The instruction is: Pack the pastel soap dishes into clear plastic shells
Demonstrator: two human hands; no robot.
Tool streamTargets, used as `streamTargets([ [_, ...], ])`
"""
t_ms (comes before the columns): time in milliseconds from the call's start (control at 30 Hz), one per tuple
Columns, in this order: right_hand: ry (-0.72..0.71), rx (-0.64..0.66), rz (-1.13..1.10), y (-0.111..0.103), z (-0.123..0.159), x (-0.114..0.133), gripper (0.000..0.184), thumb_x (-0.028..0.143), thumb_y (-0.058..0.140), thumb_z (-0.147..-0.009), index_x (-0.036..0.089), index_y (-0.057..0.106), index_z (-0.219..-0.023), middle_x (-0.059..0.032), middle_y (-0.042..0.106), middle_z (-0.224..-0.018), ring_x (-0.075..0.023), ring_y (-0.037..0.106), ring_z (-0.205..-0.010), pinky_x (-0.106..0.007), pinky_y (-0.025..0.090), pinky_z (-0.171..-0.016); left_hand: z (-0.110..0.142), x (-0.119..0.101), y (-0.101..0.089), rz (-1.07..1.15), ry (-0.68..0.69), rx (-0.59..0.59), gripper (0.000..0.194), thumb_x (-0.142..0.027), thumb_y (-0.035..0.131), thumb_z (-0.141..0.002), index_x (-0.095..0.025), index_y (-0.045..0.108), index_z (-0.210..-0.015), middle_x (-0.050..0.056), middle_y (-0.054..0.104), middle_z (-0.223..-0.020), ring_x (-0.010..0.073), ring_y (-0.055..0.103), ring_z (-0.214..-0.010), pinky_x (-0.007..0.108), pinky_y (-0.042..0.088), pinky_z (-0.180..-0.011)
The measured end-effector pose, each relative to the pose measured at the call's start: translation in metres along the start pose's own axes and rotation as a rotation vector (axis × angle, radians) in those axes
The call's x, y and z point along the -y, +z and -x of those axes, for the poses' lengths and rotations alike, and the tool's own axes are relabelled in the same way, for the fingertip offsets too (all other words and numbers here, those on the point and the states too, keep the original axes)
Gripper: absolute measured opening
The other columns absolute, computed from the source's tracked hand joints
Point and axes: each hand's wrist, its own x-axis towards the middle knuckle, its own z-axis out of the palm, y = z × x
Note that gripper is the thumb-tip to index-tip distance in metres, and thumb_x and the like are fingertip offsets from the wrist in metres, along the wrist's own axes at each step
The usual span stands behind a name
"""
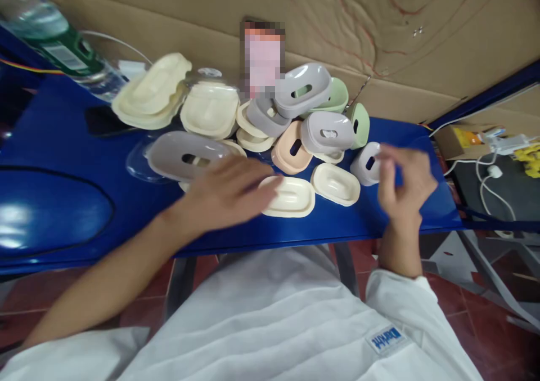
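Note:
My left hand [230,192] reaches over the front of the table with its fingers stretched out and apart. Its thumb overlaps the left end of a cream oval tray [293,197]; whether they touch I cannot tell. Behind these fingers lies a large grey oval dish [169,156] with a slot, partly hidden. My right hand [407,181], blurred, is at the right edge of a small grey slotted dish [363,167]. Its thumb and index finger are apart, with nothing visible between them. Between the hands lie another cream tray [336,184] and a peach slotted dish [291,150].
More grey [329,130] and green dishes [359,123] are piled behind. Stacked cream pieces [147,91] lie at the left, near a plastic bottle [70,52] and a dark flat object [105,121]. Cardboard [202,21] backs the blue table [139,218]. Cables [485,173] lie at the right.

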Motion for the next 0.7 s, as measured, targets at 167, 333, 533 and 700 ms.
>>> streamTargets([
  [167,-0.059,0.401,-0.200,0.004,0.065,0.061,0.055,0.033,0.069,-0.102,0.037,0.058,-0.155,-0.0077,0.077,-0.137,-0.0358,0.073,-0.127,-0.057,0.055,-0.106,0.020,-0.081,0.018,0.209,-0.170,0.397,0.063,-0.048,0.083,-0.092,-0.021,0.065,-0.146,0.021,0.066,-0.150,0.0398,0.065,-0.139,0.060,0.054,-0.114],
  [333,0.014,0.475,-0.144,0.021,0.079,0.057,0.059,0.033,0.065,-0.106,0.038,0.049,-0.163,-0.0103,0.067,-0.154,-0.0377,0.064,-0.141,-0.062,0.051,-0.113,0.050,-0.098,0.001,0.223,-0.264,0.262,0.042,-0.036,0.070,-0.103,-0.027,0.065,-0.144,0.013,0.071,-0.145,0.0301,0.070,-0.133,0.051,0.058,-0.115],
  [533,-0.144,0.588,-0.207,0.033,0.069,0.092,0.047,0.038,0.064,-0.108,0.031,0.060,-0.155,-0.0102,0.064,-0.158,-0.0353,0.057,-0.149,-0.061,0.043,-0.122,0.082,-0.052,-0.022,-0.031,-0.572,0.003,0.072,-0.019,0.076,-0.093,-0.044,0.054,-0.156,0.009,0.063,-0.157,0.0391,0.062,-0.143,0.066,0.047,-0.120],
  [700,-0.249,0.664,-0.250,0.041,0.082,0.120,0.037,0.036,0.061,-0.110,0.031,0.068,-0.146,-0.0065,0.061,-0.161,-0.0323,0.052,-0.153,-0.059,0.044,-0.122,0.114,-0.016,-0.022,-0.139,-0.725,-0.094,0.071,-0.027,0.078,-0.091,-0.045,0.054,-0.155,0.011,0.064,-0.153,0.0478,0.055,-0.147,0.076,0.043,-0.116],
])
